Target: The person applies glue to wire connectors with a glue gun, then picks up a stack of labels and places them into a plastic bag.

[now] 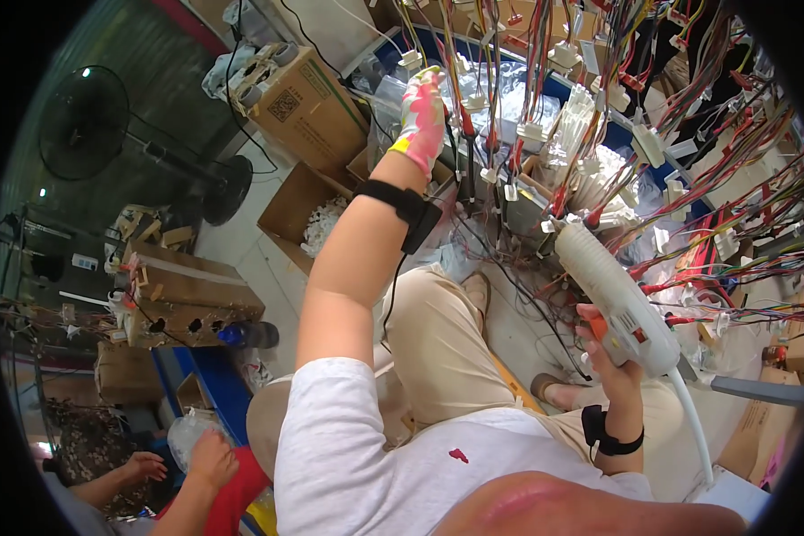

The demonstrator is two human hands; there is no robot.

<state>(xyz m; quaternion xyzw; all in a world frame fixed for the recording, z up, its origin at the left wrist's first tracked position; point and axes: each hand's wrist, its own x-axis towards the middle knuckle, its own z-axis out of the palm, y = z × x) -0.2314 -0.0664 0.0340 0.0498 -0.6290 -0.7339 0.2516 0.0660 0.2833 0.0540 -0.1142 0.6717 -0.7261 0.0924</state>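
My right hand (618, 362) is wrapped around a white heat gun (618, 295) with an orange part by my fingers and a white cord trailing down. Its barrel slants up and left toward the hanging wire bundles. My left hand (420, 125), in a white, pink and yellow glove, is raised among those wire bundles (531, 67). Its fingers look pressed together beside a strand; what they hold, if anything, is hidden. White connectors (563, 55) and red-sleeved ends (558, 198) dangle from the wires close by. Both wrists wear black bands.
Behind the wires stands a blue-edged bin (630, 134) with plastic bags and white parts. Cardboard boxes (308, 112) and a fan (85, 125) are at the left. A co-worker's hands (213, 457) are at lower left. A black cable (509, 268) runs near my feet.
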